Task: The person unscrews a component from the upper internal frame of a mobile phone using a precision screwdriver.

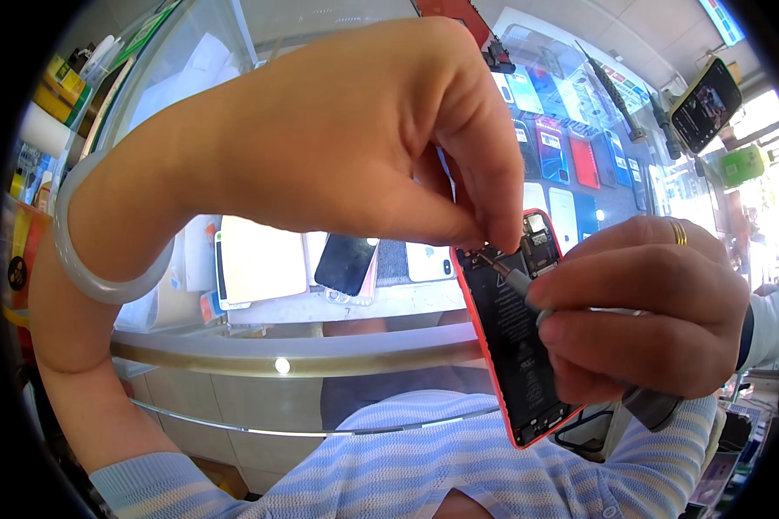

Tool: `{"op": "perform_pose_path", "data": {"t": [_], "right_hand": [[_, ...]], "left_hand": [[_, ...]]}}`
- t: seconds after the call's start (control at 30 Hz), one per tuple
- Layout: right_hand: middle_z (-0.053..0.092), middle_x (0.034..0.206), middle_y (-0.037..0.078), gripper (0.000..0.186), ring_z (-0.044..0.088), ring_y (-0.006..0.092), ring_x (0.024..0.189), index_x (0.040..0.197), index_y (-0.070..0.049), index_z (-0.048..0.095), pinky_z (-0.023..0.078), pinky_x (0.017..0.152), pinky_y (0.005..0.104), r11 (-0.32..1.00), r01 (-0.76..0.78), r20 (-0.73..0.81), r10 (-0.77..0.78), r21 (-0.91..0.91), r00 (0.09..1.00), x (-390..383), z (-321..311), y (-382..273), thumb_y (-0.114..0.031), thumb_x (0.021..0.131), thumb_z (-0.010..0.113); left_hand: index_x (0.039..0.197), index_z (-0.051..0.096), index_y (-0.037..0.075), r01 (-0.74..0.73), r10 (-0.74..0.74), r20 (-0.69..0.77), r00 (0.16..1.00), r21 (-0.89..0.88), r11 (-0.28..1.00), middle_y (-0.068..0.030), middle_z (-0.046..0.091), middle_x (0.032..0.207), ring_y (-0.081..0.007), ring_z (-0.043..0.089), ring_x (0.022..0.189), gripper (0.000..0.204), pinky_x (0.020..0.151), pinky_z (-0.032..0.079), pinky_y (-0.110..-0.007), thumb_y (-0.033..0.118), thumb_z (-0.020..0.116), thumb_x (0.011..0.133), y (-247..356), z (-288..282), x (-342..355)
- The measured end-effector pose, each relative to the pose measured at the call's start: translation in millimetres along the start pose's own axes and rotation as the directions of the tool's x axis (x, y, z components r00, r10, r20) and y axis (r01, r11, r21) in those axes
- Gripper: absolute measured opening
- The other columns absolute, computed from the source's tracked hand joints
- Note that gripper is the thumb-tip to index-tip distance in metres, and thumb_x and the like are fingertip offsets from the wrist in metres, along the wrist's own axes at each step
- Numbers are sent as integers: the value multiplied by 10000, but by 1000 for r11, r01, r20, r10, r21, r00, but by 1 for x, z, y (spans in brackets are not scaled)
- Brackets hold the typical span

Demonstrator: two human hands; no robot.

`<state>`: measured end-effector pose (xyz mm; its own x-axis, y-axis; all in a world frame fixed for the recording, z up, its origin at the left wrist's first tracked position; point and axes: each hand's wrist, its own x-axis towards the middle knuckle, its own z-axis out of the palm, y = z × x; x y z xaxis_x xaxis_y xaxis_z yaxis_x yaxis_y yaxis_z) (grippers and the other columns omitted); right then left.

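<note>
An opened phone with a red frame is held upright, slightly tilted, its dark battery and circuitry showing. My left hand, with a pale bangle on the wrist, arches over its top end, thumb and index fingertips close together at the upper circuitry; whatever is between them is too small to make out. My right hand, wearing a gold ring, grips a grey screwdriver whose tip is at the phone's upper part, just below my left fingertips. My right fingers also lie against the phone's right side.
Below lies a glass display counter containing several phones. A black phone and pale papers sit beyond my left wrist. A propped phone and tools are at upper right, a red part at top.
</note>
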<state>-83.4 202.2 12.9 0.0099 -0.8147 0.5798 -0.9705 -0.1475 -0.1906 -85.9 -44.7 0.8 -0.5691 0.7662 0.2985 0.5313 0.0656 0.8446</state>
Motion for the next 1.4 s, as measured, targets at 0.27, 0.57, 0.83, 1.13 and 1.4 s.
{"op": "perform_pose_path", "data": {"t": [0.27, 0.57, 0.83, 1.13, 1.4], "right_hand": [[692, 844, 120, 118, 691, 196, 666, 854, -58, 667, 576, 551, 271, 999, -38, 134, 39, -14, 990, 13, -11, -11, -74, 781, 759], [693, 930, 114, 216, 689, 189, 799, 882, -63, 666, 586, 624, 250, 992, 88, 185, -70, -91, 980, 4, -11, -7, -1, 706, 776], [692, 967, 85, 245, 679, 182, 827, 895, -90, 664, 587, 629, 243, 975, 122, 206, -83, -185, 975, 0, -4, -13, 0, 694, 771], [699, 957, 45, 240, 681, 162, 828, 886, -137, 659, 561, 609, 218, 963, 123, 195, -76, -239, 978, -1, -1, -15, -26, 699, 761], [701, 954, 35, 266, 684, 156, 834, 887, -148, 658, 561, 614, 216, 964, 109, 192, -63, -241, 979, -1, -1, -16, -28, 683, 778]], "left_hand": [[873, 775, 10, -20, 20, -27, 999, -5, 1000, -139, 748, 842, -199, 726, 762, 172, 685, 567, -273, -93, 770, 735, -1, 1, -1], [868, 775, 13, -28, 27, -36, 999, -11, 1000, -144, 748, 848, -209, 738, 796, 177, 693, 576, -279, -98, 768, 731, -2, 1, -1], [868, 780, 21, -15, 15, -39, 999, -7, 1000, -143, 750, 850, -207, 737, 796, 181, 689, 574, -271, -95, 774, 728, -2, 1, -2], [864, 783, 28, -8, 7, -35, 999, -15, 1000, -140, 750, 843, -206, 737, 797, 184, 690, 574, -270, -95, 776, 727, -2, 1, -2], [861, 781, 24, -6, 6, -35, 999, -11, 1000, -139, 749, 834, -210, 739, 803, 179, 698, 576, -275, -94, 774, 727, -2, 1, -2]]}}
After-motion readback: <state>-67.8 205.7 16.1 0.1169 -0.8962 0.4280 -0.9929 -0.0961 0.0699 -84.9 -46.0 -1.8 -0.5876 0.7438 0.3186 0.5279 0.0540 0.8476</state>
